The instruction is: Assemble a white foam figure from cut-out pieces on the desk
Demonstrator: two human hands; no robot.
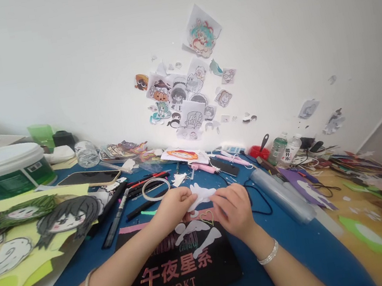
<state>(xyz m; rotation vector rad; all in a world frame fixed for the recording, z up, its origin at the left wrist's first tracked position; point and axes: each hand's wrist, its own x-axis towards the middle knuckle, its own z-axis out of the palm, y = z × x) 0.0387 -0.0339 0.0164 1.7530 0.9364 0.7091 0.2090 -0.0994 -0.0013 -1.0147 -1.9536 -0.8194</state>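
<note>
Both my hands meet over the blue table top (297,252) and pinch a white cut-out paper shape (203,193). My left hand (173,208) grips its left end with curled fingers. My right hand (233,209) holds its right side, fingers closed. Just below the hands lie a small pink wire heart (207,217) and white cut-out pieces (195,232) on a black board with pink lettering (182,266). A silver bracelet sits on each wrist.
Cartoon cut-outs on yellow paper (26,234) lie at left, with a phone (89,178), a white tub (5,169), markers (115,214) and a tape ring (155,188). A clear tube (281,191), bottles (279,147) and paper scraps crowd the right. Stickers (183,95) cover the wall.
</note>
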